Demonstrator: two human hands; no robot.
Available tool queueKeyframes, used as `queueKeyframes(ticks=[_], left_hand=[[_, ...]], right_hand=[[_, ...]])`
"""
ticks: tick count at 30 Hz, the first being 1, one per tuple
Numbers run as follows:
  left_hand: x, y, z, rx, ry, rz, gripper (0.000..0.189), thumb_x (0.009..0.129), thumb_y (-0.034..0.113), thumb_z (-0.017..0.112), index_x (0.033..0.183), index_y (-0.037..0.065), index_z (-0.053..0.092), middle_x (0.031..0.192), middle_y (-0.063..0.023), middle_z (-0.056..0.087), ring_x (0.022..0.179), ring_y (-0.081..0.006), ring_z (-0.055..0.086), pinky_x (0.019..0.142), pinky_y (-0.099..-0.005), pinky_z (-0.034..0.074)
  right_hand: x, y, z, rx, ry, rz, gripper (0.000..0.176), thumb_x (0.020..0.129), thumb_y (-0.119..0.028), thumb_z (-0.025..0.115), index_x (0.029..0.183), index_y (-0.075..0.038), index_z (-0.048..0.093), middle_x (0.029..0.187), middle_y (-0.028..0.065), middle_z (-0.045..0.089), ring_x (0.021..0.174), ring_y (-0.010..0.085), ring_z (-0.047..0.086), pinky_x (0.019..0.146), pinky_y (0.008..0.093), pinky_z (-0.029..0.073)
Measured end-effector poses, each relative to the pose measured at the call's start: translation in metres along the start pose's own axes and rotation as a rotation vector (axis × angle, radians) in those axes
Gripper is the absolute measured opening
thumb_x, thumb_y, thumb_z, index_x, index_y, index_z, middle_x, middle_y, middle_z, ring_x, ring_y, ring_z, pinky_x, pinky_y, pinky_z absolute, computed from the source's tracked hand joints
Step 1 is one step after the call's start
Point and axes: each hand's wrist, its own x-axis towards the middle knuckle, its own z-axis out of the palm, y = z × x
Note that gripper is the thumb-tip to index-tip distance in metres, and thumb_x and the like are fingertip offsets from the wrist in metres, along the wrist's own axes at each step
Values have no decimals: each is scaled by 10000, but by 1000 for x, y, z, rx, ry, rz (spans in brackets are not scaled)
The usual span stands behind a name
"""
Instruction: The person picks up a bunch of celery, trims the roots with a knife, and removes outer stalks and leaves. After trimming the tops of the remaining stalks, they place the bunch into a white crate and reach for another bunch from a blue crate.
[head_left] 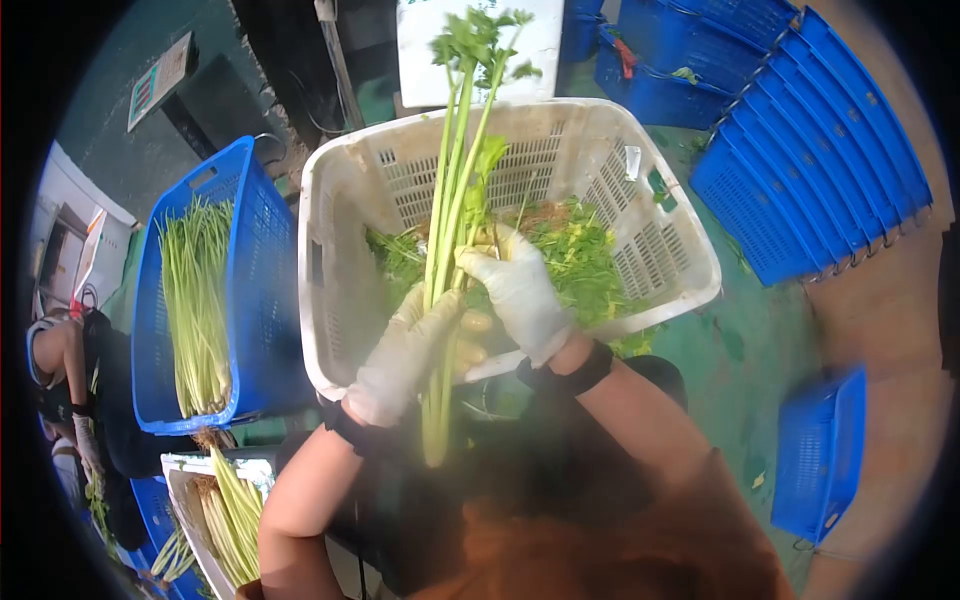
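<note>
A bunch of long green celery stalks (pixel 447 215) stands nearly upright over a white slatted basket (pixel 330 250), leafy tops up and pale base down. My left hand (pixel 405 345), in a whitish glove, is closed round the lower stalks. Higher up and to the right, my right hand (pixel 518 285), also gloved, has its fingers bent against the stalks and a yellowish-green leaf; whether it holds a tool is unclear. Loose green leaves and trimmings (pixel 585 260) lie inside the basket below the hands.
A blue crate (pixel 265 290) of green stalks (pixel 195 300) stands left, above a white foam box (pixel 185 480) with more stalks. Nested blue crates (pixel 800 150) are at upper right, a small blue crate (pixel 820 455) at lower right. Another person (pixel 70 360) works at far left.
</note>
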Motion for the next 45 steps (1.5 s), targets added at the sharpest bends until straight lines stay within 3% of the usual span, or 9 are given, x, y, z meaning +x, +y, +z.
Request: queueKeyframes(ticks=[5,11,13,19,22,29,33,37,45], left_hand=[[12,-12,-6,10,19,45,292,1029,323,493,1215,97,487,973,-52,672,678,-97,613,593,-236,526],[8,-3,-16,-30,-47,46,327,1046,370,433,1225,112,524,953,-42,673,606,-71,554,548,-216,479],[6,-4,-17,-30,-47,41,336,1047,382,423,1222,115,527,940,-38,670,597,-68,546,541,-211,469],[1,-3,-20,14,-79,29,400,1038,382,445,1323,103,467,909,-60,672,559,-87,550,517,-222,480],[-1,-6,-21,33,-91,60,455,1029,298,485,1425,96,387,903,-88,677,553,-114,582,525,-238,517],[1,-9,-8,-49,-38,23,551,965,148,600,1454,88,353,917,-95,668,662,-143,654,609,-233,533],[14,-4,-22,-135,-280,-47,468,947,173,626,1361,29,460,922,-83,667,688,-162,676,584,-225,528],[10,5,-8,-50,-72,15,451,950,180,615,1351,25,479,885,-83,667,567,-117,594,535,-227,485],[11,-8,-26,-233,-276,42,446,915,194,632,1298,-5,522,711,-55,606,445,-118,478,440,-244,370]], right_hand=[[4,-3,-5,-66,-60,-54,206,900,12,633,1104,-3,606,978,9,644,859,73,592,763,232,498],[10,-24,-11,145,-392,86,414,1048,-396,424,1195,-49,596,912,-29,629,746,45,558,676,191,463],[10,-34,-29,-261,-494,247,395,1053,-312,431,1342,-64,535,1067,-12,618,852,-2,525,715,151,418],[13,-44,-20,-411,-370,87,251,955,-164,637,1185,-71,599,936,-26,655,628,-7,479,516,163,376],[32,-58,-32,-351,166,-214,276,991,-270,569,1202,-97,606,855,-18,654,668,2,547,515,161,423],[50,-26,-26,9,149,-139,301,963,-290,607,1187,-90,628,810,-29,634,498,28,510,387,168,340],[31,-42,-20,-53,24,-9,313,948,-316,634,1154,-81,640,713,-22,609,421,23,431,352,171,274],[37,-56,-31,-22,78,-62,551,975,-559,483,1230,-86,608,696,-11,606,398,26,382,345,168,252],[50,-55,-55,701,-596,8,670,1003,-544,406,1451,-46,390,757,3,501,502,69,381,393,202,255]])
